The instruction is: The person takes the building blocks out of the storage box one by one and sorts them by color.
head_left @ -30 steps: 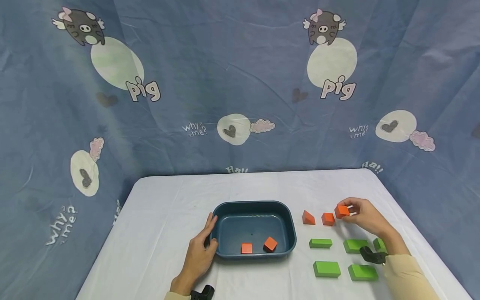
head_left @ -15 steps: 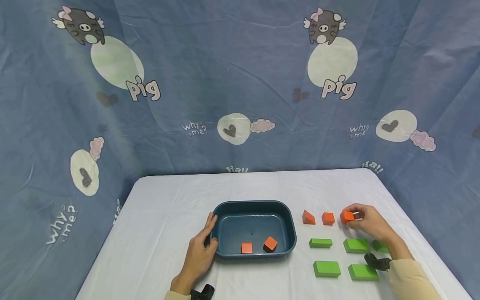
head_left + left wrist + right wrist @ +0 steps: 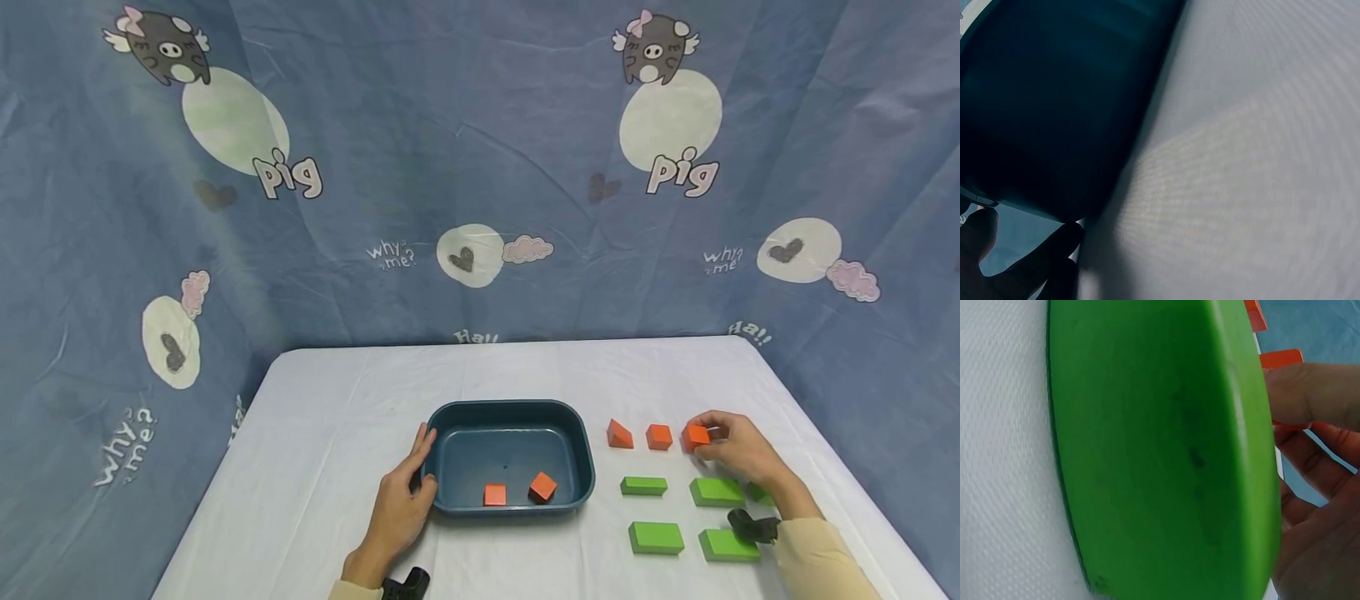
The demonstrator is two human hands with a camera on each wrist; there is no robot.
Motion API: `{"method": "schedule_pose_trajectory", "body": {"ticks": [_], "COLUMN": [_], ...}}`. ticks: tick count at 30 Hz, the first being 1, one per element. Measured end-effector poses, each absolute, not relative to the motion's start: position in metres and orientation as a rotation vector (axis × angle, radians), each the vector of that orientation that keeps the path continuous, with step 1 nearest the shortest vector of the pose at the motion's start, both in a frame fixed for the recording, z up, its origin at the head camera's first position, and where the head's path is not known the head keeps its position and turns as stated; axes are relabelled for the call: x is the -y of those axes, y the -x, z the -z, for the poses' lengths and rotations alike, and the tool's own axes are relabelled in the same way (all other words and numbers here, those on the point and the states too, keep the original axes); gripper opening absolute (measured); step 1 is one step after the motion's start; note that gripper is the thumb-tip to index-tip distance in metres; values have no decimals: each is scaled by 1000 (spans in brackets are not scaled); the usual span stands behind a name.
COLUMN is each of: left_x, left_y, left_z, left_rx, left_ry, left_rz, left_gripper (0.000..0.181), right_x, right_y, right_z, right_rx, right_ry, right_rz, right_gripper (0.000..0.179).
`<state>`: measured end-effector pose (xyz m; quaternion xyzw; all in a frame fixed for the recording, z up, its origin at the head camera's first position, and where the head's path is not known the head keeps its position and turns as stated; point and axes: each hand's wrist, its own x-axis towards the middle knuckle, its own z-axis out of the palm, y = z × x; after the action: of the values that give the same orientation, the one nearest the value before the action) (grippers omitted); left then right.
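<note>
My right hand (image 3: 742, 450) pinches an orange cube (image 3: 694, 437) between thumb and fingers at the right end of a short row of orange blocks. In the right wrist view part of that cube (image 3: 1282, 358) shows beyond the thumb. Left of it are another orange cube (image 3: 659, 437) and an orange triangular block (image 3: 618, 434). My left hand (image 3: 400, 510) rests its extended fingers and thumb against the left side of a dark blue tray (image 3: 512, 510). Inside the tray lie two orange blocks, one flat-faced (image 3: 495, 495) and one tilted cube (image 3: 542, 487).
Several green blocks, such as a thin one (image 3: 643, 486) and a thicker one (image 3: 656, 538), lie in front of the orange row. Another green block (image 3: 1147, 450) fills much of the right wrist view. Behind the white-covered table (image 3: 337, 392) hangs a blue patterned cloth (image 3: 465, 167).
The right hand has moved the orange cube a little right and toward the person, lining it up with the other orange blocks. The left hand has kept its place at the tray.
</note>
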<state>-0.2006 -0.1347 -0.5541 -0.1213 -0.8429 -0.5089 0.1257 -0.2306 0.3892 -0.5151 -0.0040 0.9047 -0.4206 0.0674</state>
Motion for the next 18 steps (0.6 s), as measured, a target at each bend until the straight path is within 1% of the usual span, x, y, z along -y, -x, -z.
{"method": "schedule_pose_trajectory", "body": {"ticks": [12, 18], "left_x": [135, 135], "left_y": [200, 200], "left_z": [554, 554], "left_rx": [2467, 2468], "left_ry": [346, 347], "left_rz": [1480, 1481], "left_gripper": [66, 67], "right_x": [-388, -386], "right_y": [233, 234], "right_z": [515, 514], "right_rx": [-2764, -2783], "right_ry": [10, 12], "right_rz": [1170, 1140], "right_gripper": [39, 42]}}
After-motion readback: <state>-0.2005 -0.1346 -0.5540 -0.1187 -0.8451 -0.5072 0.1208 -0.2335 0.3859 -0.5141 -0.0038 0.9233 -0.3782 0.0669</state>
